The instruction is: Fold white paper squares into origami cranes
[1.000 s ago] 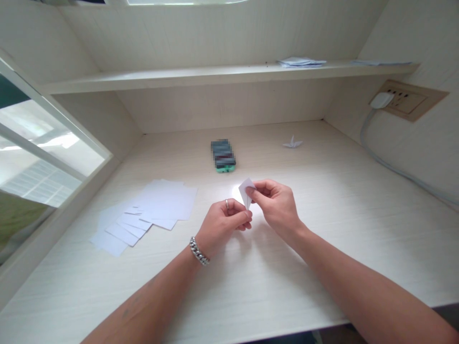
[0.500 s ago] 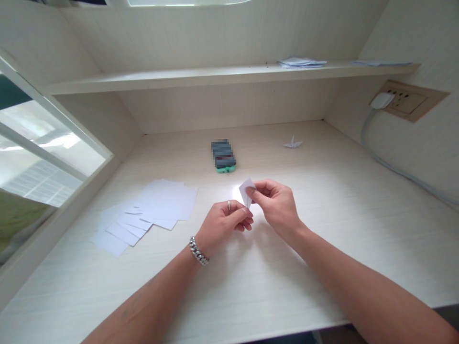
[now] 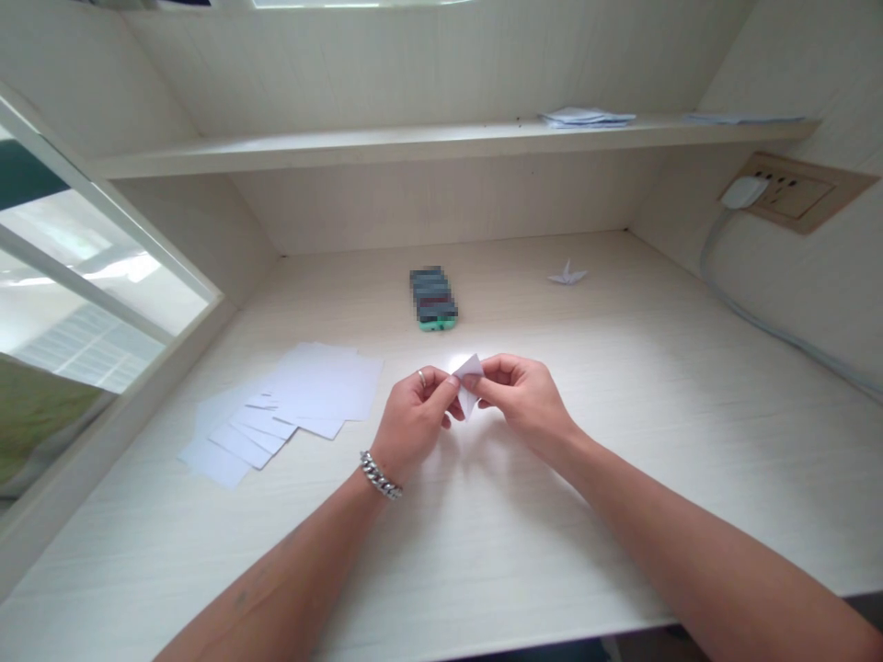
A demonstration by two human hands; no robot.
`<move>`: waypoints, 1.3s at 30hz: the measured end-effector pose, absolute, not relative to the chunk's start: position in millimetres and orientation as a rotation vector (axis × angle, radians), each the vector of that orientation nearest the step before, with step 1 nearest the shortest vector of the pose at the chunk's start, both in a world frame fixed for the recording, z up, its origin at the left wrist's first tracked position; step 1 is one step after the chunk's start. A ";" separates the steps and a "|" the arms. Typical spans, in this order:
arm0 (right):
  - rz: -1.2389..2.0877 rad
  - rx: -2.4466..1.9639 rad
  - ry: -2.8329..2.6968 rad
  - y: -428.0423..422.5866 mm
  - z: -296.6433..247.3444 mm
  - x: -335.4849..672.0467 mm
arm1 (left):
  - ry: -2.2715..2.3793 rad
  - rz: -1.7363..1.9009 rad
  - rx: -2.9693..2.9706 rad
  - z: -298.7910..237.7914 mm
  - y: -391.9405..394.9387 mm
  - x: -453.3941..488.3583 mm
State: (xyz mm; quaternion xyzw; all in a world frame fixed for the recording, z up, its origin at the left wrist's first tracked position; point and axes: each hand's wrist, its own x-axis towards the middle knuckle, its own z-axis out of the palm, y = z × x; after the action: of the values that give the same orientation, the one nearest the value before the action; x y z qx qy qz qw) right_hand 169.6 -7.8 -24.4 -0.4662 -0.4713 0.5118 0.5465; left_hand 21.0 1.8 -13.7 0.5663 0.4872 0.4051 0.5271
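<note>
A small piece of folded white paper [image 3: 470,370] is held above the desk, a pointed tip showing at its top and another at its bottom. My left hand [image 3: 418,409], with a ring and a chain bracelet at the wrist, pinches its left side between thumb and fingers. On the opposite side my right hand [image 3: 521,395] grips it, thumb on the near face. The fingers hide part of the folds. Left of my hands lies a fanned spread of white paper sheets [image 3: 324,382]. Farther back on the desk sits a small folded paper crane [image 3: 567,275].
A phone [image 3: 433,299] with a blurred-out screen and green edge lies beyond my hands. Folded papers [image 3: 586,118] rest on the shelf [image 3: 386,147]. At the right wall, a white plug [image 3: 745,192] with a cable sits in the socket panel [image 3: 804,198]. A window is at left.
My left hand has shifted from the paper's bottom tip to its left side. The paper sits slightly lower and turned, with its lower point now exposed. The view has shifted a little.
</note>
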 end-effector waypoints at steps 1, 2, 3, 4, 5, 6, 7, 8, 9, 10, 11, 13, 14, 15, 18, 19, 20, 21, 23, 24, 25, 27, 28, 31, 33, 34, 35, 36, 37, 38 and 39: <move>1.212 -1.104 -1.124 -7.8 -24.9 169.4 | 1.176 0.962 1.378 -12.9 1.5 21.2; 1.202 -1.101 -1.128 -7.8 -25.2 169.1 | 1.184 0.957 1.390 -12.1 1.2 21.4; 1.185 -1.095 -1.128 -7.9 -25.5 168.6 | 1.187 0.951 1.392 -11.4 1.0 21.5; 1.166 -1.089 -1.121 -8.0 -25.6 168.0 | 1.185 0.943 1.387 -10.9 0.7 21.6; 1.148 -1.082 -1.111 -8.2 -25.6 167.4 | 1.178 0.934 1.378 -10.7 0.5 21.7; 1.132 -1.080 -1.100 -8.4 -25.4 166.9 | 1.166 0.921 1.367 -10.8 0.2 21.9; 1.117 -1.081 -1.087 -8.5 -24.8 166.5 | 1.150 0.903 1.356 -11.1 -0.2 22.1; 1.104 -1.086 -1.073 -8.7 -24.0 166.3 | 1.132 0.881 1.344 -11.6 -0.6 22.4; 1.093 -1.095 -1.062 -8.9 -23.0 166.3 | 1.112 0.856 1.332 -12.2 -1.2 22.7; 1.086 -1.104 -1.051 -9.1 -21.8 166.5 | 1.090 0.834 1.319 -12.8 -1.8 23.0; 1.084 -1.108 -1.042 -9.2 -20.6 166.8 | 1.071 0.818 1.303 -13.2 -2.3 23.3; 1.077 -1.106 -1.035 -9.3 -18.5 167.6 | 1.039 0.797 1.278 -13.4 -3.2 23.8; 1.065 -1.106 -1.034 -9.2 -17.9 168.1 | 1.027 0.788 1.272 -13.2 -3.5 23.9; 1.047 -1.107 -1.032 -8.9 -17.6 168.5 | 1.018 0.779 1.269 -12.8 -3.7 24.0; 1.014 -1.109 -1.013 -7.1 -18.0 170.6 | 0.997 0.756 1.279 -11.1 -4.6 24.0; 1.018 -1.103 -1.001 -6.2 -18.3 171.7 | 0.988 0.747 1.287 -10.5 -5.1 24.0; 1.025 -1.095 -0.987 -5.2 -18.5 173.0 | 0.978 0.734 1.300 -10.1 -5.6 23.9; 1.030 -1.087 -0.973 -4.2 -18.5 174.5 | 0.969 0.717 1.318 -9.7 -6.1 23.9; 1.035 -1.087 -0.946 -2.6 -17.9 177.3 | 0.960 0.686 1.347 -9.3 -6.8 23.8; 1.040 -1.094 -0.938 -2.2 -17.4 178.3 | 0.964 0.684 1.350 -9.3 -6.9 23.7; 1.050 -1.102 -0.934 -2.2 -16.8 178.7 | 0.974 0.693 1.341 -9.3 -6.6 23.6; 1.085 -1.106 -0.945 -3.4 -16.1 177.5 | 1.012 0.738 1.310 -9.7 -5.3 23.2; 1.105 -1.099 -0.960 -4.3 -16.1 176.0 | 1.034 0.768 1.296 -10.2 -4.3 22.9; 1.152 -1.080 -1.030 -7.4 -17.2 169.7 | 1.090 0.844 1.277 -12.1 -1.5 22.3; 1.153 -1.082 -1.055 -8.8 -18.4 166.6 | 1.107 0.867 1.277 -13.2 -0.5 22.3; 1.147 -1.086 -1.060 -9.2 -18.7 165.8 | 1.112 0.869 1.280 -13.6 -0.4 22.4; 1.138 -1.088 -1.062 -9.4 -18.9 165.4 | 1.112 0.867 1.285 -13.7 -0.5 22.5; 1.128 -1.089 -1.063 -9.4 -18.9 165.4 | 1.108 0.860 1.289 -13.6 -0.9 22.8; 1.118 -1.088 -1.062 -9.4 -18.7 165.6 | 1.101 0.851 1.293 -13.4 -1.4 23.1; 1.109 -1.087 -1.060 -9.3 -18.4 166.0 | 1.094 0.840 1.295 -13.1 -2.0 23.4; 1.101 -1.087 -1.056 -9.1 -18.1 166.6 | 1.087 0.828 1.298 -12.8 -2.6 23.8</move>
State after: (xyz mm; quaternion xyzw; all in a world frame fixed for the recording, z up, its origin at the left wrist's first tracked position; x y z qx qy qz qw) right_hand 166.6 -9.1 -18.1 -0.4674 -0.4540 0.4736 0.5926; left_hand 23.8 -2.6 -12.8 0.5569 0.4668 0.3554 0.5879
